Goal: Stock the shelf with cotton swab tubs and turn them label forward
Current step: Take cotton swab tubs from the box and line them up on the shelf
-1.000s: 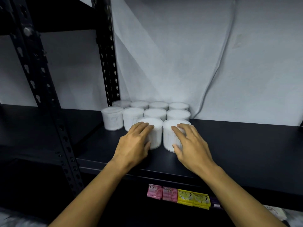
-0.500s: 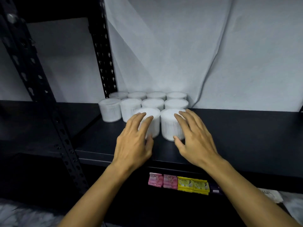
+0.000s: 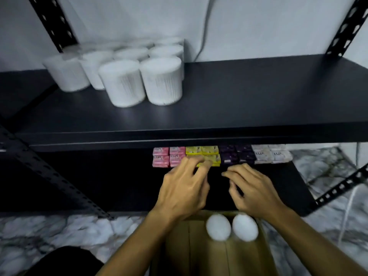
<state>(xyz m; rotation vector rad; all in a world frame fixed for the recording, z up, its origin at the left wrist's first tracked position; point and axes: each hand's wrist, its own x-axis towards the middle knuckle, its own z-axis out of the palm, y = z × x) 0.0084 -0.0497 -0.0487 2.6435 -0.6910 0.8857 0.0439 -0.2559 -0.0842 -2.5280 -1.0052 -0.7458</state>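
Observation:
Several white cotton swab tubs point(image 3: 123, 84) stand grouped at the back left of the black shelf point(image 3: 239, 100); the two front ones show faint grey print. Two more tubs point(image 3: 231, 227) sit side by side in a cardboard box point(image 3: 215, 255) on the floor below. My left hand point(image 3: 183, 188) and my right hand point(image 3: 253, 188) hover empty with loosely curled fingers above the box, in front of the lower shelf, apart from every tub.
Rows of pink, yellow, purple and white soap packs point(image 3: 221, 156) line the lower shelf. Perforated black uprights point(image 3: 344, 28) frame the rack. A white cable point(image 3: 203, 36) hangs down the wall. Marble floor point(image 3: 59, 232) lies below.
Both hands have left the two front tubs on the shelf and dropped toward the box. The view has tilted down, so the box and lower shelf now show.

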